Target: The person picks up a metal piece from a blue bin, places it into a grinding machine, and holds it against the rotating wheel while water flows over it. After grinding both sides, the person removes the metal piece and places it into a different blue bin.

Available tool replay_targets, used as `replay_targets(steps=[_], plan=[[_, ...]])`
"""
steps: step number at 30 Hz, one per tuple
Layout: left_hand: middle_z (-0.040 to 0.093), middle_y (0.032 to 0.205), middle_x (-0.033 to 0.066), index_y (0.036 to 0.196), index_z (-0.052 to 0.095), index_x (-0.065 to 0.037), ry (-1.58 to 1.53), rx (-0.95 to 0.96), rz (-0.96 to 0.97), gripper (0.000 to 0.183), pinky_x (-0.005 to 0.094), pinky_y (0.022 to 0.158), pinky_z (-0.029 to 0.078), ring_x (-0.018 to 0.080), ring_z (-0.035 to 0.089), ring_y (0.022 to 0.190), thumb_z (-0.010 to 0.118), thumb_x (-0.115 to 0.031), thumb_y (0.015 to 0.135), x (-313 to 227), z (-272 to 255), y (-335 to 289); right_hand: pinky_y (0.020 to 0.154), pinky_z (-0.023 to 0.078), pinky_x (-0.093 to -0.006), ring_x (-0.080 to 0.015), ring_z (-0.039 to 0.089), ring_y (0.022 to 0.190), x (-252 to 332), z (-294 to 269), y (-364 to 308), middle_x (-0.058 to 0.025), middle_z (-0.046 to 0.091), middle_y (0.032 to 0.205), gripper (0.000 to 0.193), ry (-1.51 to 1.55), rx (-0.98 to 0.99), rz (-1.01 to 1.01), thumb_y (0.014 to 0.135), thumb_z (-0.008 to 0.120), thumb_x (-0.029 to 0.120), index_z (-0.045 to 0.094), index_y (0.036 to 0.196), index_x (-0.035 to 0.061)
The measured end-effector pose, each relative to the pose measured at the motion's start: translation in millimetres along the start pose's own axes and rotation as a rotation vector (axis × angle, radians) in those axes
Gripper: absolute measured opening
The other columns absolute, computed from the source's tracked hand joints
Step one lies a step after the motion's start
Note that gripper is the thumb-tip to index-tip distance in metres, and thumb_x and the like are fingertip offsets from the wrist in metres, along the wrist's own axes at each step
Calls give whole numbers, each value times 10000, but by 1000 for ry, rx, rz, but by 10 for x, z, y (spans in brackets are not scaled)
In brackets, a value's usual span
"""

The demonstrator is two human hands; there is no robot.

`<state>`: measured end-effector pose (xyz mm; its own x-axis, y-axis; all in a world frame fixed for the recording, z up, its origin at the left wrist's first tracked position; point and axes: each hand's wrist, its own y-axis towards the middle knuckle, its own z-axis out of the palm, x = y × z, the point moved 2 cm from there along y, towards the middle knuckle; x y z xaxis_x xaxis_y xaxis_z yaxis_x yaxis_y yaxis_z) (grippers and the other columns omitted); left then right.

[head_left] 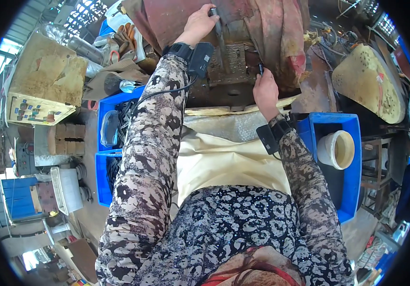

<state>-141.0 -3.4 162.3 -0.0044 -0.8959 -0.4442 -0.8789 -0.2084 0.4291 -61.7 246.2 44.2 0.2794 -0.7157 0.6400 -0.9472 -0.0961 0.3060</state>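
My left hand (200, 24) reaches far forward, its fingers wrapped round the end of a metal lever handle (214, 11). The lever's rod runs down toward a dark metal machine block (236, 59) in front of me. Lower and to the right, my right hand (266, 94) pinches a small dark piece (261, 69) beside the block; its exact kind is too small to make out. Between the hands and my body lies the machine's dark metal bed (209, 97), with a round hole in it. Reddish worn cloth (271, 35) drapes over the machine on the right.
Blue bins (102, 157) with dark thin pieces stand left of my left arm. On the right, another blue bin (352, 190) holds a white bucket (326, 150). Brown gloves (126, 38) lie at the far left. Cream cloth (228, 162) covers my lap.
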Motion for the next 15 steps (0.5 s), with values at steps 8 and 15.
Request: replay_targets(steps=[8,15], plan=[[678,903,55,1313,485,-97,-426,385,-389,527,260,681,522,105,619,681,635,-336,867,475,-438,-899,695,471,-504,-431,591,815,-322,234,66,-238,598,860,211,-206,-14,-211,909,525,195,523,1010,9],[658,895,18,1124,609,-71,-539,322,-779,313,231,656,501,80,604,741,562,-292,907,1798,-1547,-2711,674,458,-532,-456,593,810,-396,218,207,-268,614,837,232,-168,39,-203,914,534,225,529,992,6]])
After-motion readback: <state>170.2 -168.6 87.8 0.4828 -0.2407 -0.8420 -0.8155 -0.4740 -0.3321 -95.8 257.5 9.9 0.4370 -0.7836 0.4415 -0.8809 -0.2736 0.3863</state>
